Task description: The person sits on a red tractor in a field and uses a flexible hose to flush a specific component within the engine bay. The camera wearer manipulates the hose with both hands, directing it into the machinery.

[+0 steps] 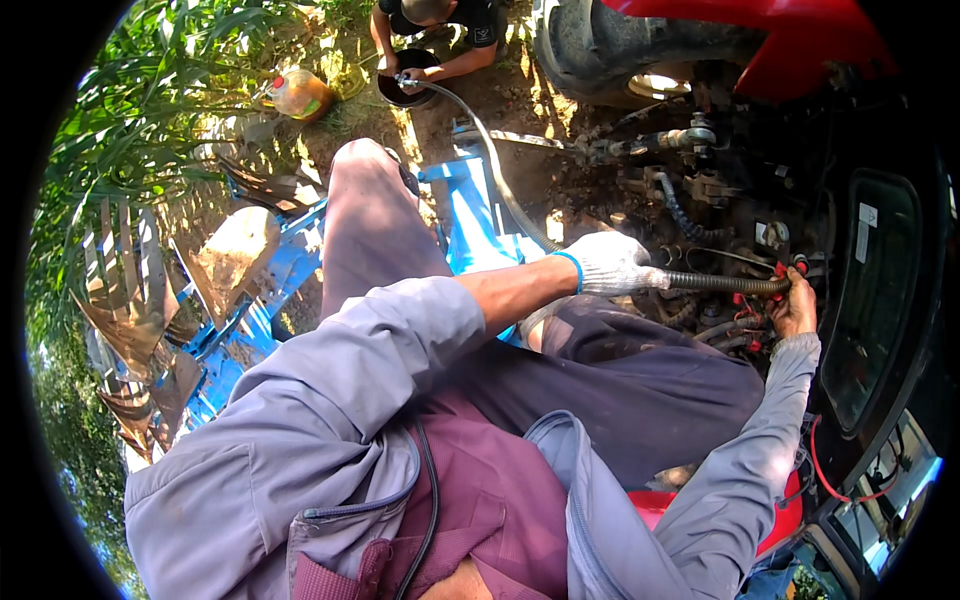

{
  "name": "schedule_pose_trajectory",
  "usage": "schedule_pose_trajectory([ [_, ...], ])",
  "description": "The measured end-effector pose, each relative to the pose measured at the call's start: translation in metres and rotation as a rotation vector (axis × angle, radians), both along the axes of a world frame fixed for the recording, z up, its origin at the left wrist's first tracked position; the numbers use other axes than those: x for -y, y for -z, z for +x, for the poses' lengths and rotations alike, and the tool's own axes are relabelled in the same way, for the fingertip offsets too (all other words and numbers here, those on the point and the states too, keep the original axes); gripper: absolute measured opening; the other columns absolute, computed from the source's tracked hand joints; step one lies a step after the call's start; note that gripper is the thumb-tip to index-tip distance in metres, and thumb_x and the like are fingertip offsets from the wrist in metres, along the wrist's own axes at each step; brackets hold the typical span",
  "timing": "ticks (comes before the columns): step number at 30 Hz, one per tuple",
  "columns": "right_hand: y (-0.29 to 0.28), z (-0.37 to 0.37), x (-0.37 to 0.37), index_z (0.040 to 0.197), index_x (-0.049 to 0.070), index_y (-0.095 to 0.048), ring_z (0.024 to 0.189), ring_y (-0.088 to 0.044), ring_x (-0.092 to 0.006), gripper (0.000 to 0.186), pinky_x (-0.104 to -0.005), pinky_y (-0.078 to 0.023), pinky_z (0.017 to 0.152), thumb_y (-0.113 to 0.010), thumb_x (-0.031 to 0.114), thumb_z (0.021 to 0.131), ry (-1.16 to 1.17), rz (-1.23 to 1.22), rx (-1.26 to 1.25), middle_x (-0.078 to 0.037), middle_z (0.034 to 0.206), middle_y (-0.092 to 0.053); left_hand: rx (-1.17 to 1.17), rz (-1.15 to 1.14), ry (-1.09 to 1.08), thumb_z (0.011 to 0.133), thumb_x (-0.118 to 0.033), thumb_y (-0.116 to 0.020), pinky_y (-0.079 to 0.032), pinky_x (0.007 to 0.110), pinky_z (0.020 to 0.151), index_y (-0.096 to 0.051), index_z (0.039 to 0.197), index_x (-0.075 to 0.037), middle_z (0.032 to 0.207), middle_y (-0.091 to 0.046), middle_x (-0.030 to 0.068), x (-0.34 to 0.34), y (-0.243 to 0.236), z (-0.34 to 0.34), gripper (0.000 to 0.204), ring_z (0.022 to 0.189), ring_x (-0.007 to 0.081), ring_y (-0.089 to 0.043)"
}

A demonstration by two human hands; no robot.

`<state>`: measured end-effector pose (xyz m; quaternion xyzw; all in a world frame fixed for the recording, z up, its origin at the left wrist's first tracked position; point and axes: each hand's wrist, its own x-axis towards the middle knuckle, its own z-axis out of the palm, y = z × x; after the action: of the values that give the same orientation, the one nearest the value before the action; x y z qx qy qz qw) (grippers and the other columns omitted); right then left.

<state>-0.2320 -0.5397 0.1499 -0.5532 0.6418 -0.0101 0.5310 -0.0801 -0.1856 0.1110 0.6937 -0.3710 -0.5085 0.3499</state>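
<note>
green leaves [170, 90] crowd the left rim and a dark window [870, 300] closes off the right, with bare soil [515, 95] between, where we see some open room. our gloved left hand [605, 264] is closed around the ribbed hose [720, 282], which runs from a co-worker's hand [415, 77] over a black bucket [395, 98] to our bare right hand [795, 305] beside a red fitting [781, 270]. the hose's near end is hidden, we cannot tell whether the right fingers grip it, and the top edge cuts off the co-worker.
</note>
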Motion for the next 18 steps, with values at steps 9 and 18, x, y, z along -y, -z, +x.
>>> schedule_pose_trajectory([
  [9, -0.006, 0.004, -0.009, 0.096, 0.014, -0.055, 0.066, -0.055, -0.0142, 0.019, -0.0291, -0.039, 0.051, -0.054, 0.033, 0.092, 0.009, 0.0, -0.005, 0.0, 0.08, -0.06, -0.015, 0.015, -0.011, 0.087, -0.063, -0.048, -0.046, 0.045, 0.08, -0.067, 0.097, 0.0, 0.093, -0.065, 0.0232, -0.001, 0.001, -0.002, 0.066, 0.09, 0.0382, -0.062],
  [18, -0.002, -0.001, 0.001, 0.097, 0.014, -0.054, 0.062, -0.054, -0.0144, 0.019, -0.0289, -0.04, 0.05, -0.054, 0.033, 0.092, 0.025, 0.021, 0.012, 0.0, 0.077, -0.06, -0.018, 0.02, 0.017, 0.087, -0.063, -0.048, -0.047, 0.044, 0.081, -0.067, 0.101, 0.0, 0.093, -0.066, 0.0223, 0.001, -0.002, 0.003, 0.067, 0.093, 0.0371, -0.062],
])
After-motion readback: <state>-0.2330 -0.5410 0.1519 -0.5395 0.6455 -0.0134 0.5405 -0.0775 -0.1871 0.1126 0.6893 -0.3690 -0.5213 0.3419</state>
